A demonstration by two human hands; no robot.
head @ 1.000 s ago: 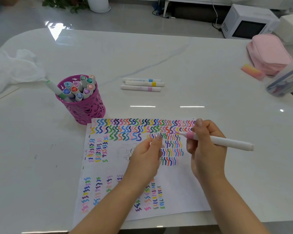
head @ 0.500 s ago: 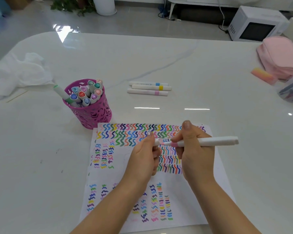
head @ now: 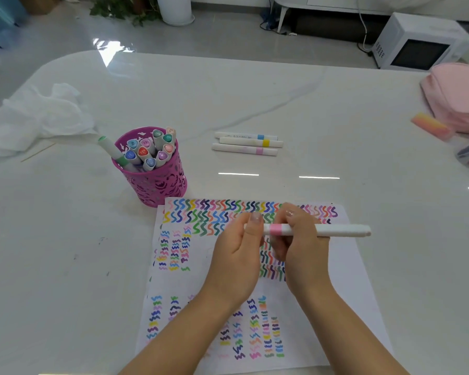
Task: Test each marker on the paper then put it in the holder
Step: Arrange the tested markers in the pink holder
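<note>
Both forearms enter from the near edge of the table [head: 282, 90] and converge over the paper [head: 344, 293], which lies flat at the middle of that edge.

The left hand [head: 236, 255] is raised, back toward the camera. Its thumb and fingers are curled round the left end of the marker [head: 336, 230]. That end is covered, so the cap's seating cannot be determined.

The right hand [head: 301, 247] grips the barrel just right of the pink band, index finger arched over the top.

The marker is held level above the paper's far half, parallel to the near edge. Its free white end points toward the right edge.

The holder [head: 157, 185] stands just beside the paper's far left corner and is packed with markers, caps up. Three markers [head: 245, 143] lie side by side toward the table's centre.
</note>
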